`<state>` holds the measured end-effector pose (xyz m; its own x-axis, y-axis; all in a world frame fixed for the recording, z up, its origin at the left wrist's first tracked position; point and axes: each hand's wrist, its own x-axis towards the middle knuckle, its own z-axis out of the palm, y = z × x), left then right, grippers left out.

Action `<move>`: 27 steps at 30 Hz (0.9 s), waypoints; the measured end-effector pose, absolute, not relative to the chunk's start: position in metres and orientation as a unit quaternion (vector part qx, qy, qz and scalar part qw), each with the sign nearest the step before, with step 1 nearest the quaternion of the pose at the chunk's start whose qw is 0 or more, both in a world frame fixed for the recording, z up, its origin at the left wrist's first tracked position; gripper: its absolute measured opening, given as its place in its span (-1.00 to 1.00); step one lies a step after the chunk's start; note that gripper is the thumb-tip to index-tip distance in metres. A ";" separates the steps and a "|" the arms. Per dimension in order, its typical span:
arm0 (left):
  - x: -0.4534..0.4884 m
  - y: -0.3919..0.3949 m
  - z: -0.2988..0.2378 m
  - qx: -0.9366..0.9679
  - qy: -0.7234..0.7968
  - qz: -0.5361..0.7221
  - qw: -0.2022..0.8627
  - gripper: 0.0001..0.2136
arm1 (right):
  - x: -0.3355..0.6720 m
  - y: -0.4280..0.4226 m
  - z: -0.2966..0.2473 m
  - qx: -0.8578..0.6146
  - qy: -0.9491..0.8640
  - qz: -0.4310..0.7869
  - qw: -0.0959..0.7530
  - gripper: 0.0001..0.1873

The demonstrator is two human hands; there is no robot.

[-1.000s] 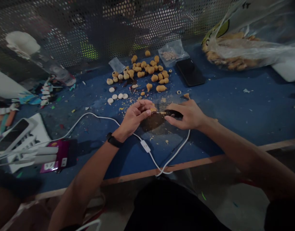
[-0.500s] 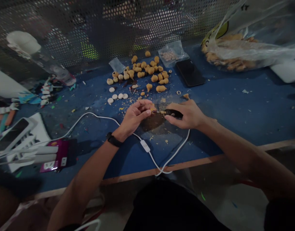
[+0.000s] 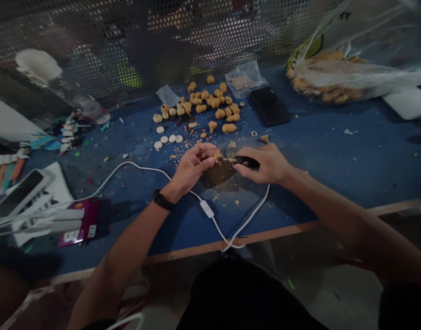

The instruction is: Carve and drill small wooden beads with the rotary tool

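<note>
Between the fingers and thumb of my left hand [image 3: 193,167] sits a small tan gourd [image 3: 217,156] with a dark spot facing right. My right hand [image 3: 265,166] grips a black corded hand tool [image 3: 247,161], its thin metal tip pointing left. The tip meets or nearly meets the gourd's dark spot; I cannot tell if it is inside. A white cord [image 3: 258,208] with an inline switch [image 3: 207,209] runs below my hands. Behind them lies a pile of small gourds [image 3: 213,101], some with round openings. Several white discs [image 3: 163,139] lie left of the pile.
A black phone [image 3: 270,106] and a small bag of pieces [image 3: 245,80] lie behind my right hand. A large plastic bag of gourds [image 3: 329,82] stands at the back right. On the left are a bottle [image 3: 83,103], a power strip [image 3: 41,201] and a magenta box [image 3: 90,222].
My right hand and the tool have shifted very slightly left. My left hand keeps its hold on the gourd. The whole view has shifted slightly.
</note>
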<state>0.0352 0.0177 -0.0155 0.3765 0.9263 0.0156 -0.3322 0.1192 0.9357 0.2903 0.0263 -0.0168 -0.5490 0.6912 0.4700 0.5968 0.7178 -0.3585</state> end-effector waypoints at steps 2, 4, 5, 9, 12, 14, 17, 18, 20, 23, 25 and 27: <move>0.035 0.018 -0.016 0.472 0.313 0.464 0.681 -0.58 | 0.290 0.026 -0.017 -0.362 -0.879 0.077 0.303 -0.66; 0.034 0.018 -0.016 0.468 0.314 0.464 0.683 -0.59 | 0.290 0.026 -0.016 -0.352 -0.883 0.072 0.301 -0.66; 0.034 0.017 -0.015 0.466 0.315 0.464 0.685 -0.59 | 0.290 0.026 -0.016 -0.351 -0.884 0.069 0.302 -0.66; 0.035 0.017 -0.014 0.468 0.315 0.463 0.684 -0.58 | 0.290 0.026 -0.015 -0.357 -0.878 0.061 0.313 -0.65; 0.035 0.017 -0.014 0.472 0.316 0.464 0.680 -0.57 | 0.289 0.025 -0.015 -0.348 -0.883 0.058 0.311 -0.65; 0.035 0.017 -0.014 0.470 0.316 0.465 0.680 -0.57 | 0.289 0.026 -0.015 -0.356 -0.881 0.061 0.306 -0.66; 0.035 0.017 -0.014 0.468 0.314 0.465 0.683 -0.57 | 0.289 0.026 -0.014 -0.359 -0.881 0.072 0.300 -0.67; 0.035 0.017 -0.014 0.467 0.315 0.464 0.683 -0.57 | 0.289 0.026 -0.014 -0.356 -0.882 0.074 0.299 -0.67; 0.035 0.017 -0.014 0.465 0.316 0.463 0.685 -0.58 | 0.289 0.026 -0.014 -0.358 -0.881 0.077 0.301 -0.67; 0.035 0.016 -0.014 0.469 0.313 0.458 0.687 -0.59 | 0.289 0.026 -0.013 -0.366 -0.875 0.085 0.305 -0.68; 0.035 0.016 -0.014 0.475 0.310 0.456 0.685 -0.60 | 0.290 0.027 -0.013 -0.359 -0.879 0.091 0.301 -0.68; 0.035 0.016 -0.015 0.477 0.309 0.459 0.683 -0.61 | 0.291 0.027 -0.013 -0.351 -0.883 0.089 0.298 -0.68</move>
<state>0.0349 0.0162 -0.0150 0.3883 0.9214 0.0158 -0.3310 0.1234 0.9355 0.2906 0.0271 -0.0128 -0.5758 0.6730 0.4642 0.5666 0.7378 -0.3669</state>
